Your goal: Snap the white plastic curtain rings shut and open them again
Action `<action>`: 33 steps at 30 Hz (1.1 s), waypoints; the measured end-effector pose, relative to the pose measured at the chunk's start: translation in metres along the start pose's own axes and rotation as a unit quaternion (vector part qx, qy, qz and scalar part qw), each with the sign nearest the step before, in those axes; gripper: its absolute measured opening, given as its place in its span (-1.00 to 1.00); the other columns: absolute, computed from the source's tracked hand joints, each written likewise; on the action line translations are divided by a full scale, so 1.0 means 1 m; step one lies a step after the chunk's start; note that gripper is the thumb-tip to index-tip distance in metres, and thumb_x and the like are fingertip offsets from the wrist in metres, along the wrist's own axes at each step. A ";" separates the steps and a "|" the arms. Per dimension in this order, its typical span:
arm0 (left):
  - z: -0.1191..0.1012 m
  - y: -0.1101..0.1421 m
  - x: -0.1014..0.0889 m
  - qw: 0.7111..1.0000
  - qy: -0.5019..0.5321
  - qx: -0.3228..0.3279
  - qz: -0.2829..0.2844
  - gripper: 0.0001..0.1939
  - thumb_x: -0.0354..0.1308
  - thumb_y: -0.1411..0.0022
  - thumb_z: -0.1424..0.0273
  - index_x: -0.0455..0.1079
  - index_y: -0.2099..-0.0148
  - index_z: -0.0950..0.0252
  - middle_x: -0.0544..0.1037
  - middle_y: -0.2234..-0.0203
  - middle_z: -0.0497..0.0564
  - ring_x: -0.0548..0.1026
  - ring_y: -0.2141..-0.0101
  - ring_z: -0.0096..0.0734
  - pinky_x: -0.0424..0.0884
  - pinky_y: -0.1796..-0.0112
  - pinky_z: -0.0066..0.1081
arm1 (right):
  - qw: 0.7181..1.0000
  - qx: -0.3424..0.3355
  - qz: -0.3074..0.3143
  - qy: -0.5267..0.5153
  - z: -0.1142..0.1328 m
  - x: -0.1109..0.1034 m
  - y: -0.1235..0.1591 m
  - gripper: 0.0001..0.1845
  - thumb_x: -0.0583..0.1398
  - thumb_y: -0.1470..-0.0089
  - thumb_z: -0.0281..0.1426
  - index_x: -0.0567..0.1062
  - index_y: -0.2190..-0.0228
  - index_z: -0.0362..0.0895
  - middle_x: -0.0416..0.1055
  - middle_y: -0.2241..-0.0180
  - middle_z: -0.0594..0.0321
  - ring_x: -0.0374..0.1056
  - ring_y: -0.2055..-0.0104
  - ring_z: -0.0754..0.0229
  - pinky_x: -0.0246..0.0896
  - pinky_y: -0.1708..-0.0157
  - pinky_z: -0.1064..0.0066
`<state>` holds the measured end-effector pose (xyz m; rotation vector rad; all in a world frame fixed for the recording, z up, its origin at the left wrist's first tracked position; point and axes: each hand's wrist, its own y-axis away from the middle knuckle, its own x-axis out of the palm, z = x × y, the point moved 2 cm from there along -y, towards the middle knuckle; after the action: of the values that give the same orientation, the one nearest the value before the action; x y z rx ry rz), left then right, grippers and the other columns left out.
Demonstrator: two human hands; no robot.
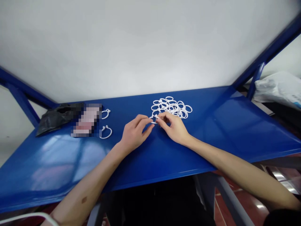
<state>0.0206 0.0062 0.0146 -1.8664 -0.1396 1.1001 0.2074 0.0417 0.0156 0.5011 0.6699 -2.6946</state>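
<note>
Between my two hands is a white plastic ring (154, 122), held just above the blue table (150, 157). My left hand (136, 130) pinches the ring's left side with thumb and fingers. On its right side, the fingertips of my right hand (172, 125) are closed too, and they partly hide it. Right behind my right hand lies a loose pile of white rings (172, 106), some overlapping. To the left of my left hand, two separate white rings lie apart from the pile: an upper ring (105, 113) and a lower ring (107, 132), each with small knobs at its ends.
A black plastic bag (56, 117) lies at the table's left, beside a blurred-out flat object (87, 121). Blue metal posts (20, 100) rise at both sides, with a pale wall (150, 47) behind. A clear plastic bag (279, 88) sits beyond the right edge.
</note>
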 end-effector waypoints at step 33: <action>0.036 -0.008 -0.025 0.981 -0.121 -0.132 0.073 -0.77 0.04 -0.42 0.33 0.46 -0.02 0.22 0.61 0.22 0.05 0.55 0.24 -0.25 0.41 0.22 -0.31 | 0.946 -0.165 0.048 0.275 -0.007 -0.012 -0.007 -0.78 0.12 -0.34 -0.39 0.59 0.21 -0.10 0.52 0.19 0.08 0.36 0.14 0.05 0.34 0.13 0.18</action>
<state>-0.0181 0.0212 0.0305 -1.9941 -0.3045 1.4681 0.2176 0.0534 0.0177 1.1704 1.1780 -2.2790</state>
